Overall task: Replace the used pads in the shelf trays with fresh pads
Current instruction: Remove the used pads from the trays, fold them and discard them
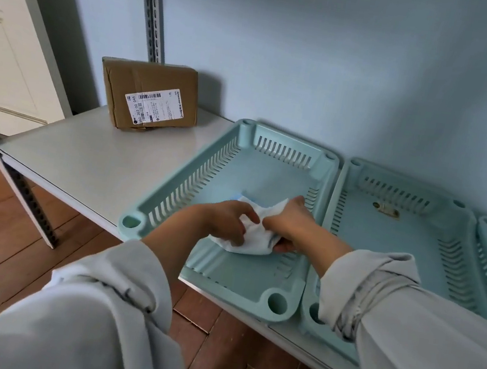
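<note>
Both hands grip one crumpled white pad inside the left tray. Left hand pinches its left side, right hand clutches its right, so the pad lies between them, equally near.

One head-worn wide-angle view looks forward and down, close over the shelf and its trays

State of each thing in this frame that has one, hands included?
left hand: grips the pad
right hand: grips the pad
pad: white, crumpled, over the left tray
left tray: on the shelf
middle tray: no pad inside
cardboard box: taped shut
</note>
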Tool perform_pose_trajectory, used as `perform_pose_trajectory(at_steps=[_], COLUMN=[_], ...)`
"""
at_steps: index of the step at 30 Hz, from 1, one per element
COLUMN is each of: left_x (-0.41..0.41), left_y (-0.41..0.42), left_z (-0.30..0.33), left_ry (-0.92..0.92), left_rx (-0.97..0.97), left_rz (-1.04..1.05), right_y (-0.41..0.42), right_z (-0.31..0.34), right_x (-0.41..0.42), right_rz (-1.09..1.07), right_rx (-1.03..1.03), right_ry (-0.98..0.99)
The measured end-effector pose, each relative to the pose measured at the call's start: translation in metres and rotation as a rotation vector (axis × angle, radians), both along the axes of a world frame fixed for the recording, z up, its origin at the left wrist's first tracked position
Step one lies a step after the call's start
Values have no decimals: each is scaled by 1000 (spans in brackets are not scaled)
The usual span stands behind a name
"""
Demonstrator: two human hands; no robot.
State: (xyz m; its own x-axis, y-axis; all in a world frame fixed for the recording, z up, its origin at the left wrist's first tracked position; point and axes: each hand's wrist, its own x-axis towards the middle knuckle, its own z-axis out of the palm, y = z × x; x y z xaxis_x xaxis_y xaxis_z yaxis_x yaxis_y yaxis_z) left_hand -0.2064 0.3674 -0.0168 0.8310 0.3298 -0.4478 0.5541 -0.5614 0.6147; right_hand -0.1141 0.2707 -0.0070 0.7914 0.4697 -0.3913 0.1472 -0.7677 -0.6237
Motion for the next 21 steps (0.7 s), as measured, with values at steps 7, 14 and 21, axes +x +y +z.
perform_pose_trajectory(at_steps=[7,14,21], left_x=[-9,-21,-3], left_y=[-16,-5,20], left_z=[-1,4,-27], left_ry=[10,-115,-146], left_rx=[156,64,314], left_rz=[-115,71,284], right_y=[-14,-31,-9], right_z=[10,23,1], right_x=[-8,-10,-17], right_rz=[-12,39,341], right_rx=[131,302,15], right_ry=[138,295,-155])
